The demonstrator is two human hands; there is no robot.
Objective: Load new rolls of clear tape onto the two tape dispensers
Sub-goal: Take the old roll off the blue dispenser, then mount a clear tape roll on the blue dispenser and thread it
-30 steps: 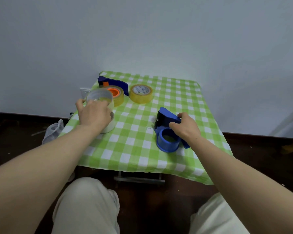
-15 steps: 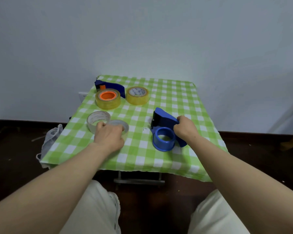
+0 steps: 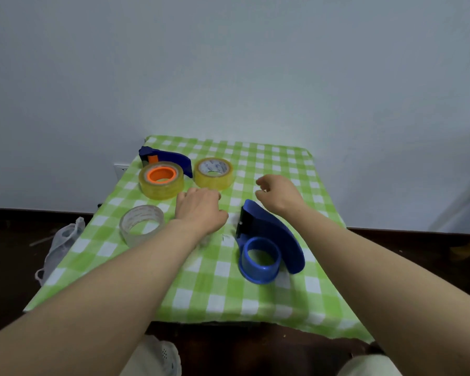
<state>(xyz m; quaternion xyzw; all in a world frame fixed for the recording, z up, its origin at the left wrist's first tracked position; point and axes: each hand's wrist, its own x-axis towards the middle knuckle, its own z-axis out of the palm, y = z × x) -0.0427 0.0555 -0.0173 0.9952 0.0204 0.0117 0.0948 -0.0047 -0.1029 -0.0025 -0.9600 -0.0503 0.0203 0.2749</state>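
Note:
A blue tape dispenser [image 3: 272, 237] lies on its side on the green checked table [image 3: 217, 291], its blue hub [image 3: 259, 260] bare. My right hand [image 3: 278, 195] hovers just beyond it, fingers loosely apart, touching nothing. My left hand [image 3: 198, 210] is over the table's middle, fingers bent down, nothing visible in it, its knuckles close to a loose yellowish tape roll [image 3: 214, 172]. The second blue dispenser [image 3: 164, 158] at the far left carries a yellowish roll [image 3: 161, 183] on an orange hub. A nearly used-up clear roll [image 3: 141, 225] stands left of my left forearm.
A translucent blur [image 3: 204, 238] shows under my left wrist; I cannot make out what it is. A white plastic bag [image 3: 61, 240] hangs off the table's left side. A wall stands close behind the table. My knees are under the front edge.
My right hand let go of the near dispenser and rose beyond it. My left hand left the clear rolls and moved forward and right toward the loose yellowish roll.

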